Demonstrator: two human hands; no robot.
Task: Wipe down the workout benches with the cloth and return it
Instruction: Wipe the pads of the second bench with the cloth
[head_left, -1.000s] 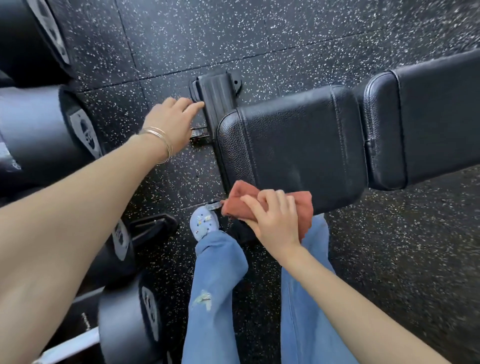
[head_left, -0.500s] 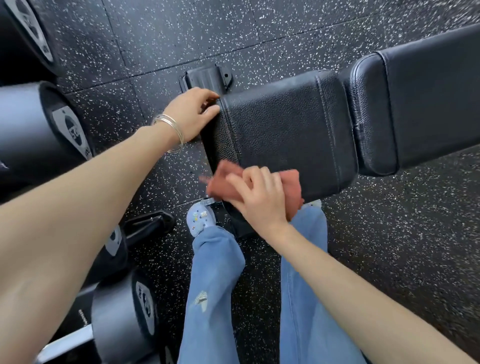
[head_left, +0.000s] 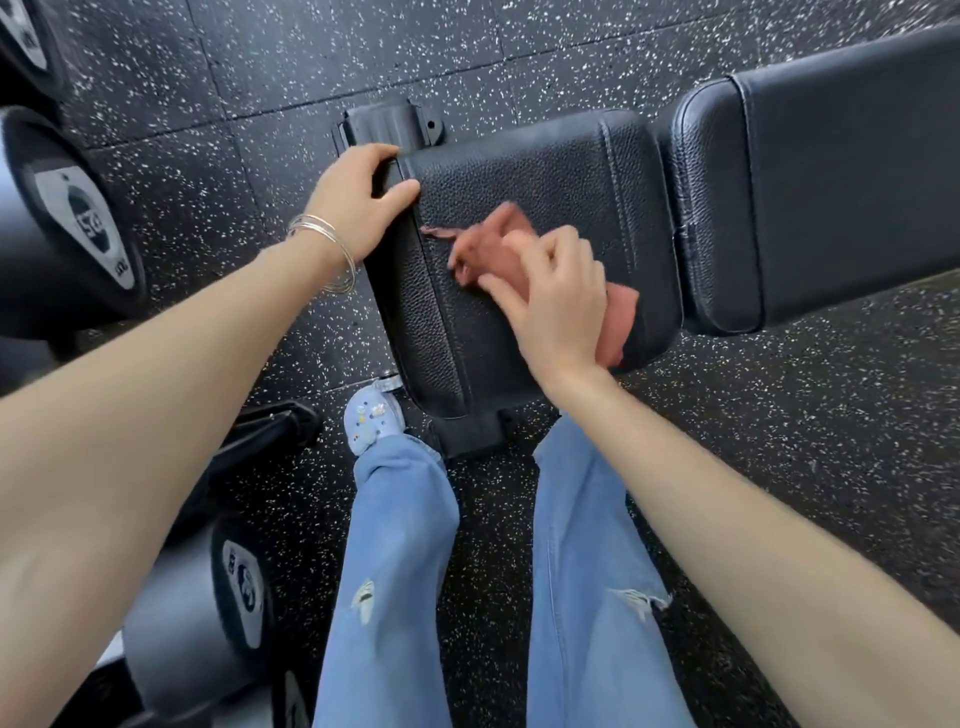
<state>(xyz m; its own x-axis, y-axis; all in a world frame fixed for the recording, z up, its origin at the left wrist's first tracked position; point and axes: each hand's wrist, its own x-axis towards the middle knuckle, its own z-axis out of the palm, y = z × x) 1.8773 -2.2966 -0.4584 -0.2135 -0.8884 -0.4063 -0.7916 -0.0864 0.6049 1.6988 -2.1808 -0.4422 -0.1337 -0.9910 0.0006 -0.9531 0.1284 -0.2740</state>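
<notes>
Cloth (head_left: 511, 228): a reddish-pink rag, bunched and motion-blurred, lying on top of the black seat pad (head_left: 545, 166) of the workout bench, about mid-pad. One corner trails toward the pad's end; another fold hangs by the near edge.

Right hand (head_left: 558, 306): sits over the cloth, fingers curled into the bunch and holding it against the pad.

Left hand (head_left: 358, 202): grips the end of the seat pad, thumb on the top surface, fingers wrapped over the edge, apparently steadying the bench. Thin bangles (head_left: 327, 241) circle that wrist.

Handling, as judged from where I stand: the cloth looks light, soft and limp, so it will crumple and drag rather than slide flat. A broad palm-down hold across the middle of the bunch should spread it better than a pinch at a corner. The pad's pebbled vinyl looks firm and mildly grippy. Loose corners may snag at the stitched seams.

Surroundings: the back pad (head_left: 841, 171) adjoins the seat pad on the right, a narrow gap between them; it is probably yet to be wiped. A frame foot (head_left: 389, 122) shows beyond the left hand. Dumbbells (head_left: 83, 223) rest at the left on the speckled rubber floor (head_left: 779, 457). Below are blue jeans (head_left: 395, 545) and a pale shoe (head_left: 371, 421) just beside the bench base.
</notes>
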